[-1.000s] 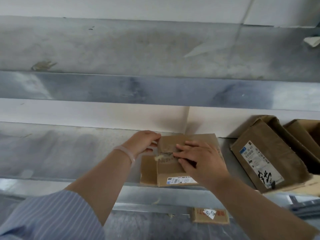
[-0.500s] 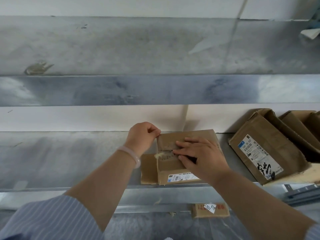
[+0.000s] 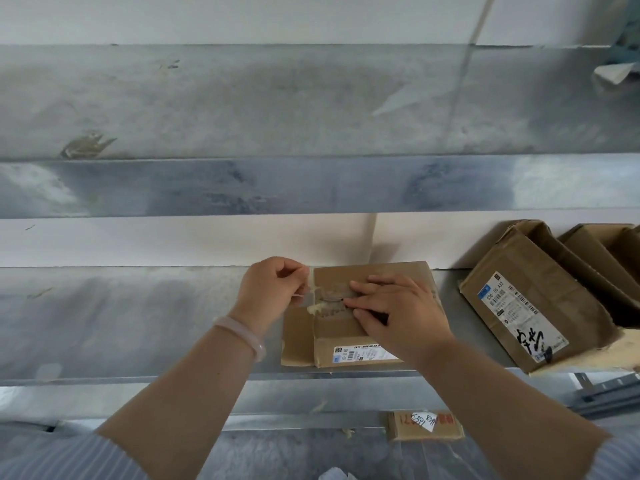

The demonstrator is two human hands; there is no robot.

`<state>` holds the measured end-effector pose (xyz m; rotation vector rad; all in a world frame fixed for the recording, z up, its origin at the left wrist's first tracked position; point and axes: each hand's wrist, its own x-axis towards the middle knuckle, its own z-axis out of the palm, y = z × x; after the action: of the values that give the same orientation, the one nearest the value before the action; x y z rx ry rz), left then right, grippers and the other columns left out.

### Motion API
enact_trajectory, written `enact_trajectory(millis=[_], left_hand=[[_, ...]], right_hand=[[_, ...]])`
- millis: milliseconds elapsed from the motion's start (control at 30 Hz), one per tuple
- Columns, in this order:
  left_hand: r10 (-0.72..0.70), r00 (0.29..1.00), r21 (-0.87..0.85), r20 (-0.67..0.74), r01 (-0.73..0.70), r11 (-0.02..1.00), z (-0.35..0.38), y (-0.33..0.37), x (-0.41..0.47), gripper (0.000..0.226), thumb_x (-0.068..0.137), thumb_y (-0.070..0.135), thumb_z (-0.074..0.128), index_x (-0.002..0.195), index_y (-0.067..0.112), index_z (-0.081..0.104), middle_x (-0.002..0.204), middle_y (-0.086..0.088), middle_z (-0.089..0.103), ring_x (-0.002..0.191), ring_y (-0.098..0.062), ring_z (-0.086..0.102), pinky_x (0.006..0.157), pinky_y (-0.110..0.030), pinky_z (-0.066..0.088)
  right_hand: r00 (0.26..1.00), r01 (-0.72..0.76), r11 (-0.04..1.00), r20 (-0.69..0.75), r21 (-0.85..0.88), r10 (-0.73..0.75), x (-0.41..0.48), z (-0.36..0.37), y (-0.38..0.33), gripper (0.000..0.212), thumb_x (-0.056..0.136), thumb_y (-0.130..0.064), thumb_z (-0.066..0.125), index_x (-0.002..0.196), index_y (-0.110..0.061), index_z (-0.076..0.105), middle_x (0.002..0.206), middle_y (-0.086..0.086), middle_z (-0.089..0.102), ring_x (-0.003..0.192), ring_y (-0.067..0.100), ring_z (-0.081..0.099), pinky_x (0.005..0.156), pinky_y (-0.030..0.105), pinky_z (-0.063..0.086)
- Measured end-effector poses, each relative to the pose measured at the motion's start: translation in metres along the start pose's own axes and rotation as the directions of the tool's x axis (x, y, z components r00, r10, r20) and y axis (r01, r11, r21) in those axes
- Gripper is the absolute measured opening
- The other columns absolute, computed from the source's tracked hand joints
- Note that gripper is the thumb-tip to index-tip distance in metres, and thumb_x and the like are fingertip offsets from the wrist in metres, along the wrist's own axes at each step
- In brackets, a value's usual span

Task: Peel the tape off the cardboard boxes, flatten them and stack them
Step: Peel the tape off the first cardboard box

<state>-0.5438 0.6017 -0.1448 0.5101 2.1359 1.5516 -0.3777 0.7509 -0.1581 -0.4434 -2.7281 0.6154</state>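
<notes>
A small flat brown cardboard box (image 3: 332, 344) with a white barcode label lies on the metal shelf (image 3: 138, 323). A strip of clear tape (image 3: 311, 292) stretches from the box's upper left edge. My left hand (image 3: 273, 289) pinches the free end of that tape just left of the box. My right hand (image 3: 398, 313) lies on top of the box with fingers spread flat, pressing it down. A torn, frayed patch shows on the box where the tape lifts.
Two open brown boxes (image 3: 526, 303) lean at the right end of the shelf, the nearer one with a white label and black marker writing. A small cardboard piece (image 3: 424, 426) with a white sticker lies on the lower level. Another metal shelf (image 3: 311, 109) runs above.
My left hand has pulled away to the left from the box's edge, drawing the tape strip out. My right hand has stayed pressed on the box.
</notes>
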Motion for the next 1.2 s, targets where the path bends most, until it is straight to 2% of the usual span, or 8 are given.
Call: enact_trajectory(millis=[167, 267, 467, 767, 867, 1000, 1067, 1200], left_hand=[[0.172, 0.982, 0.317, -0.072, -0.141, 0.938, 0.006, -0.009, -0.003, 0.016, 0.08, 0.021, 0.077, 0.086, 0.024, 0.061, 0.077, 0.008, 0.067, 0.072, -0.008, 0.065, 0.062, -0.026, 0.056], [0.274, 0.961, 0.531, 0.025, -0.245, 0.811, 0.004, -0.011, -0.008, 0.005, 0.087, 0.031, 0.068, 0.086, 0.027, 0.071, 0.077, 0.017, 0.068, 0.074, 0.001, 0.061, 0.066, -0.008, 0.043], [0.067, 0.995, 0.476, 0.071, -0.093, 0.874, 0.004, -0.008, -0.011, 0.013, 0.078, 0.045, 0.074, 0.078, 0.035, 0.067, 0.072, 0.02, 0.065, 0.072, 0.006, 0.058, 0.06, -0.011, 0.038], [0.371, 0.921, 0.679, 0.122, -0.35, 0.645, 0.008, -0.008, -0.025, 0.012, 0.091, 0.025, 0.06, 0.083, 0.018, 0.066, 0.078, 0.007, 0.063, 0.072, -0.01, 0.057, 0.064, -0.021, 0.043], [0.239, 0.966, 0.545, 0.101, -0.255, 0.798, 0.006, -0.014, -0.023, 0.012, 0.094, 0.023, 0.057, 0.082, 0.023, 0.06, 0.076, 0.01, 0.061, 0.071, -0.006, 0.056, 0.061, -0.015, 0.039], [0.021, 0.997, 0.232, 0.069, -0.036, 0.972, 0.008, -0.02, -0.024, 0.017, 0.095, 0.018, 0.057, 0.078, 0.022, 0.06, 0.076, 0.001, 0.065, 0.072, -0.016, 0.064, 0.07, -0.029, 0.053], [-0.017, 0.998, 0.116, 0.061, 0.01, 0.993, 0.008, -0.02, -0.029, 0.015, 0.094, 0.017, 0.058, 0.08, 0.021, 0.063, 0.077, -0.001, 0.067, 0.067, -0.008, 0.066, 0.072, -0.029, 0.055], [0.032, 0.995, 0.204, 0.094, -0.05, 0.978, -0.003, -0.016, -0.027, 0.007, 0.086, 0.028, 0.07, 0.081, 0.025, 0.066, 0.079, 0.005, 0.071, 0.07, -0.007, 0.068, 0.071, -0.027, 0.054]], right_hand=[[1.0, 0.004, 1.0, 0.027, -0.006, -0.004, 0.002, 0.0, 0.001, 0.025, 0.086, -0.047, 0.057, 0.108, -0.049, 0.069, 0.123, -0.03, 0.06, 0.125, -0.002, 0.044, 0.11, 0.037, 0.032], [0.999, 0.0, 1.0, 0.038, -0.011, 0.001, 0.002, -0.001, 0.001, 0.025, 0.086, -0.048, 0.056, 0.108, -0.049, 0.069, 0.124, -0.031, 0.059, 0.126, -0.002, 0.043, 0.11, 0.038, 0.031], [0.997, -0.004, 0.998, 0.078, -0.056, 0.008, 0.002, -0.001, 0.0, 0.028, 0.089, -0.049, 0.053, 0.115, -0.051, 0.064, 0.13, -0.031, 0.054, 0.13, -0.001, 0.038, 0.112, 0.035, 0.025], [0.981, 0.006, 0.987, 0.192, -0.16, 0.025, 0.004, -0.003, -0.002, 0.047, 0.094, -0.052, 0.039, 0.14, -0.045, 0.043, 0.151, -0.026, 0.032, 0.145, 0.0, 0.015, 0.119, 0.032, 0.011], [0.981, 0.012, 0.986, 0.192, -0.166, 0.021, 0.004, -0.003, -0.003, 0.047, 0.094, -0.052, 0.039, 0.14, -0.046, 0.042, 0.151, -0.026, 0.031, 0.145, -0.001, 0.014, 0.118, 0.03, 0.008], [0.982, 0.021, 0.985, 0.19, -0.171, 0.012, 0.002, -0.001, -0.006, 0.047, 0.094, -0.052, 0.039, 0.14, -0.046, 0.043, 0.151, -0.026, 0.031, 0.145, 0.0, 0.015, 0.117, 0.029, 0.006], [0.981, 0.02, 0.983, 0.192, -0.18, 0.016, 0.003, -0.001, -0.008, 0.047, 0.095, -0.052, 0.039, 0.141, -0.046, 0.042, 0.152, -0.026, 0.03, 0.145, 0.0, 0.014, 0.118, 0.029, 0.006], [0.978, 0.015, 0.983, 0.206, -0.185, 0.024, 0.007, -0.001, -0.01, 0.047, 0.096, -0.052, 0.038, 0.143, -0.046, 0.039, 0.153, -0.026, 0.027, 0.145, 0.001, 0.012, 0.119, 0.031, 0.006]])
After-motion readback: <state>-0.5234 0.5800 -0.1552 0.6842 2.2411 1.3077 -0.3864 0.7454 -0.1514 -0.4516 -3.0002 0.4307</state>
